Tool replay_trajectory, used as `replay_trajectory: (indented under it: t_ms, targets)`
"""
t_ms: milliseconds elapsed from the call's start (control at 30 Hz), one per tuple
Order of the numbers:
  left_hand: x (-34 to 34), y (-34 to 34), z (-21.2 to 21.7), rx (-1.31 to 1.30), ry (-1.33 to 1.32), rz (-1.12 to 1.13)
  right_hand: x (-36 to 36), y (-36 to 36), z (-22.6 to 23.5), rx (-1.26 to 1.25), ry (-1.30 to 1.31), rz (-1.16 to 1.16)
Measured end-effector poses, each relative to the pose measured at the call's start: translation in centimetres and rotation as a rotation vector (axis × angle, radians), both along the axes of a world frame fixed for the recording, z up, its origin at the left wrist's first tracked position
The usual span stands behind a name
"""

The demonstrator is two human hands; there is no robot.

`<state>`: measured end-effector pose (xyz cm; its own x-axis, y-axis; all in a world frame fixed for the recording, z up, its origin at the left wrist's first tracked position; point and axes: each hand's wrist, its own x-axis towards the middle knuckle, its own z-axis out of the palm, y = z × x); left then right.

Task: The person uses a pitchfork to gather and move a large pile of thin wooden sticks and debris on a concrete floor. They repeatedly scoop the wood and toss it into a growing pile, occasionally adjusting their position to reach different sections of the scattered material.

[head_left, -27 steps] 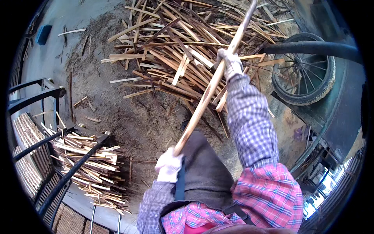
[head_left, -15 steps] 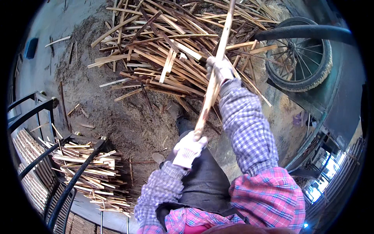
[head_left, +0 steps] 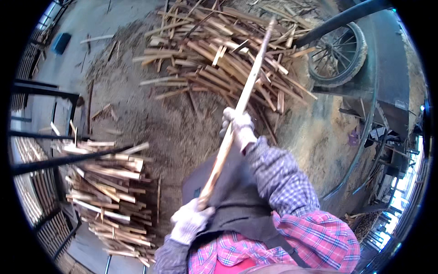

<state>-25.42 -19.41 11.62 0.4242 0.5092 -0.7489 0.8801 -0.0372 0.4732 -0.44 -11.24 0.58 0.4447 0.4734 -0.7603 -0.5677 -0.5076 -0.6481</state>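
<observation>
Clamped on wooden pole (head_left: 247,91) at two spots: gripped at butt end by left fingers (head_left: 196,217), partway up by right fingers (head_left: 241,121). Running forward-right from left fingers through right, ending over loose stick pile (head_left: 205,49), nearer to right fingers. Can't tell if touching pile. Hemmed by stick stack (head_left: 109,185) and dark bars (head_left: 68,160) left of left fingers, by spoked wheel (head_left: 336,54) forward-right of right fingers. With room over brown floor (head_left: 159,123), left of right fingers.

We see a grey floor (head_left: 150,114) coated with brown, crumbly debris (head_left: 132,86); on it lie a tangled heap of wooden strips (head_left: 228,68), one pale stray slat (head_left: 97,39) and, farther left, a blue box-like object (head_left: 61,43).
</observation>
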Motion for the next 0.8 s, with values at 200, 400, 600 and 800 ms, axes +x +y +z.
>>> replay_trajectory:
  t_ms: [200, 400, 600, 800]
  targets:
    - [-18.2, -9.0, 7.2, -0.356, 0.530, 0.243, -17.7, -11.1, 3.8, 0.121, 0.378, 0.002]
    - [-18.7, -13.5, 1.8, -0.229, 0.536, 0.255, -10.8, -4.3, 0.7, -0.046, 0.579, -0.210]
    - [-15.2, -16.1, -2.8, -0.191, 0.701, 0.193, -6.8, -2.6, -1.7, -0.169, 0.473, -0.177]
    - [-4.3, -8.5, -6.5, -0.017, 0.456, 0.222, 3.7, 5.8, -2.5, -0.045, 0.246, -0.072]
